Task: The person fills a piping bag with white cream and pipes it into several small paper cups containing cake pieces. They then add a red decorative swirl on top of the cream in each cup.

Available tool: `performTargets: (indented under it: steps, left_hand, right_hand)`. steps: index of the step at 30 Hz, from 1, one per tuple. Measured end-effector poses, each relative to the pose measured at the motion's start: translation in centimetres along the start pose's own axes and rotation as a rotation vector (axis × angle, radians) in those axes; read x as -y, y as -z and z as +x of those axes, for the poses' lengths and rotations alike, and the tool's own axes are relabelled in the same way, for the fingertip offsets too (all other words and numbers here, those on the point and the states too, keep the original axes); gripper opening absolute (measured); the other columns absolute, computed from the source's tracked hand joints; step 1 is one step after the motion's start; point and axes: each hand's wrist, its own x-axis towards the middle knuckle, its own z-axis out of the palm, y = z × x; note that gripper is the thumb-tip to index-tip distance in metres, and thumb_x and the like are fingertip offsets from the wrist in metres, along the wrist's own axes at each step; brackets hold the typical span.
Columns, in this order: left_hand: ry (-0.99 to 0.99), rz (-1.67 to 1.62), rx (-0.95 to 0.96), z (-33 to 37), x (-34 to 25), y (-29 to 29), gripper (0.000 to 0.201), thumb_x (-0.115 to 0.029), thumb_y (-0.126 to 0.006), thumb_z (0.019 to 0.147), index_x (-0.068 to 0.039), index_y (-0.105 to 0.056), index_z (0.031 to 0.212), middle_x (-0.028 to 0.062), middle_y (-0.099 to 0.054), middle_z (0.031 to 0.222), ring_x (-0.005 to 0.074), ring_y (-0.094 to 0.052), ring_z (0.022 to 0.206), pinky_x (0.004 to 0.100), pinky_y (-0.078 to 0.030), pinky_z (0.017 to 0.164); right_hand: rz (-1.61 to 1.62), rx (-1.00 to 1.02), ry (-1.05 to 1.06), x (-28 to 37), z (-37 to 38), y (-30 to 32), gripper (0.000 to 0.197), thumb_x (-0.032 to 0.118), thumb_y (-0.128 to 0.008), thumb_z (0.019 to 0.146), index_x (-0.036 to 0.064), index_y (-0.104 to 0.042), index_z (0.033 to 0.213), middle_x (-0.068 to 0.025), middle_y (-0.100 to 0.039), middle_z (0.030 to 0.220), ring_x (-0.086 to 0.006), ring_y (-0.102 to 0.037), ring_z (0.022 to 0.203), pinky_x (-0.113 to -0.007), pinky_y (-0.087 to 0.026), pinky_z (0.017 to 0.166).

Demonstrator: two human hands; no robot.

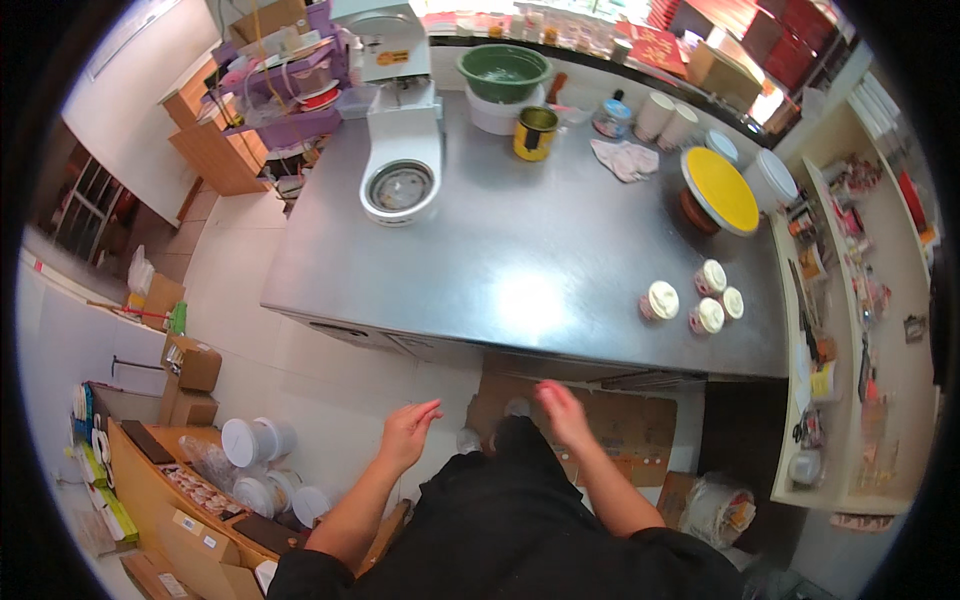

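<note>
My left hand [408,435] hangs in the air in front of the counter's near edge, fingers stretched loosely toward the right, with nothing in it. To its right, my right hand [563,412] is raised at about the same height, also off the counter. Its fingers are smeared by motion, and I make out no object there. Both hands are apart from the steel counter [440,270]. Nearest to my right hand on the counter stands a small cup topped with white cream [659,301]. Several similar cream-topped cups [707,316] are grouped just right of it.
A white stand mixer [402,150] occupies the counter's left part. Farther back are a green basin [504,72], a yellow pot [535,134], a cloth [625,160] and a yellow-topped turntable [720,190]. Shelves [850,330] line the right side. White buckets [250,441] stand on the floor at left.
</note>
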Motion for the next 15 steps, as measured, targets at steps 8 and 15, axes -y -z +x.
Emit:
performTargets:
  steps: [8, 15]
  left_hand:
    - [-0.251, 0.457, -0.218, 11.8, -4.5, 3.9, 0.055, -0.027, -0.048, 0.086, -0.003, -0.031, 0.133, 0.0188, -0.029, 0.137, 0.0345, -0.025, 0.128, 0.0482, -0.012, 0.105]
    - [0.03, 0.339, 0.016, 17.3, 1.8, 8.4, 0.04, -0.011, -0.049, 0.085, 0.001, -0.043, 0.123, 0.0204, -0.045, 0.123, 0.0345, -0.042, 0.114, 0.0403, -0.031, 0.096]
  right_hand:
    - [0.695, 0.534, 0.059, 16.4, 11.3, -10.7, 0.063, 0.046, -0.038, 0.091, 0.0058, -0.022, 0.137, -0.0074, -0.03, 0.139, -0.0192, -0.032, 0.126, -0.033, -0.022, 0.105]
    - [-0.727, -0.813, 0.24, 17.7, 49.4, 12.5, 0.073, 0.037, -0.058, 0.076, 0.009, -0.028, 0.135, -0.0212, -0.021, 0.141, -0.0368, -0.021, 0.13, -0.04, -0.022, 0.104]
